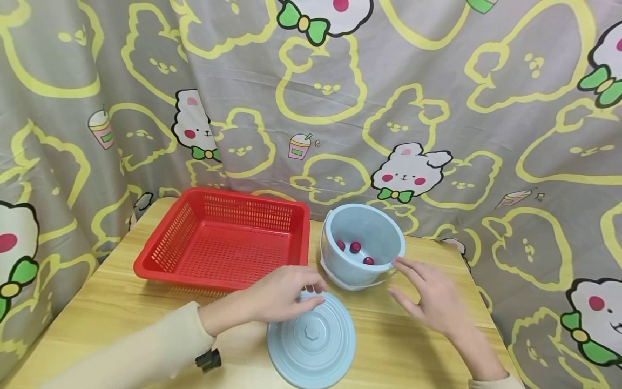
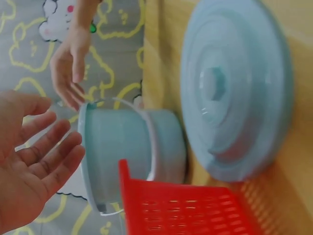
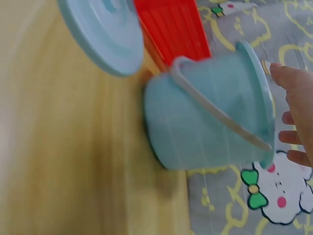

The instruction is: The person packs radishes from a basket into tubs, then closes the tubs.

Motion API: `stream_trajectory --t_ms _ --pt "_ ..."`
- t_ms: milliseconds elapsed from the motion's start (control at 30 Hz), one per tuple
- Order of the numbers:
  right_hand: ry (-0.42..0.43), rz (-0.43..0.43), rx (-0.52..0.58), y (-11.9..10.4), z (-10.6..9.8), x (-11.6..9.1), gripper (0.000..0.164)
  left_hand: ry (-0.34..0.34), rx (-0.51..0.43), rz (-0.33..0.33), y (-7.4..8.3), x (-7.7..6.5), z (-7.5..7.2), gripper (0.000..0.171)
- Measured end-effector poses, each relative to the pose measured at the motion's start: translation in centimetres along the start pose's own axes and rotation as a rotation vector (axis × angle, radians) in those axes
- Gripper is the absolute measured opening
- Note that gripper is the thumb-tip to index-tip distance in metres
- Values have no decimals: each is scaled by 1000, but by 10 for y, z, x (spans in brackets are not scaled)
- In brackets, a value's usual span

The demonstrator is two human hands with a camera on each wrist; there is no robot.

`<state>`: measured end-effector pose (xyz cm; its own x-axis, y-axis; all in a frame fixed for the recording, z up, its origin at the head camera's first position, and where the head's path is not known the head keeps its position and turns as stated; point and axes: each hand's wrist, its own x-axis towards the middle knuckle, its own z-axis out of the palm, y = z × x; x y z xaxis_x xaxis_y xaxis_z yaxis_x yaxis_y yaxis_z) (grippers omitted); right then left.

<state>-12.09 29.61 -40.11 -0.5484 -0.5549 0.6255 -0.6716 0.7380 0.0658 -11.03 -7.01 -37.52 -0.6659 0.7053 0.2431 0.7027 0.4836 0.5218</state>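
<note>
A light blue bucket stands upright on the table, its pale handle hanging down the side. Inside lie a few dark red balls. My right hand is at the bucket's right rim, fingers extended and thumb apart. Over the far edge of the round blue lid hovers my left hand, its fingers loosely bent and holding nothing. The lid lies flat in front of the bucket, knob up. In the left wrist view the left palm shows bare.
A red plastic basket with slotted walls sits left of the bucket. A small black object appears below the left sleeve. Behind the wooden table hangs a grey patterned curtain.
</note>
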Motion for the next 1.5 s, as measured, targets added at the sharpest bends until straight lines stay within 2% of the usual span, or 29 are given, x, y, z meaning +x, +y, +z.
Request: stream_trajectory --t_ms 100,300,433,567,800,1033,1167,1300,1400,1500 --pt "12 -40 18 -13 3 -3 57 -23 54 17 -1 -13 6 17" --pt "111 -115 74 -29 7 -4 52 -82 130 29 -4 -38 20 22" --pt "97 -144 106 -39 13 -8 50 -112 156 11 -7 -52 27 25" --pt "9 -139 128 -47 25 -17 50 -129 178 -25 -13 -67 32 28" --pt "-215 -91 138 -56 42 -34 60 -113 205 -69 -26 -87 43 46" --pt "-317 -63 148 -60 51 -43 71 -129 268 -105 -33 -102 51 63" --pt "-410 -17 137 -63 54 -47 75 -131 318 -144 -36 -108 55 72" --pt "-495 18 137 -67 57 -51 81 -179 322 -185 -37 -113 60 83" --pt "-529 35 143 -69 60 -53 85 -228 321 -208 -36 -115 63 90" --pt "-551 46 146 -69 62 -54 91 -246 344 -214 -37 -115 68 95"
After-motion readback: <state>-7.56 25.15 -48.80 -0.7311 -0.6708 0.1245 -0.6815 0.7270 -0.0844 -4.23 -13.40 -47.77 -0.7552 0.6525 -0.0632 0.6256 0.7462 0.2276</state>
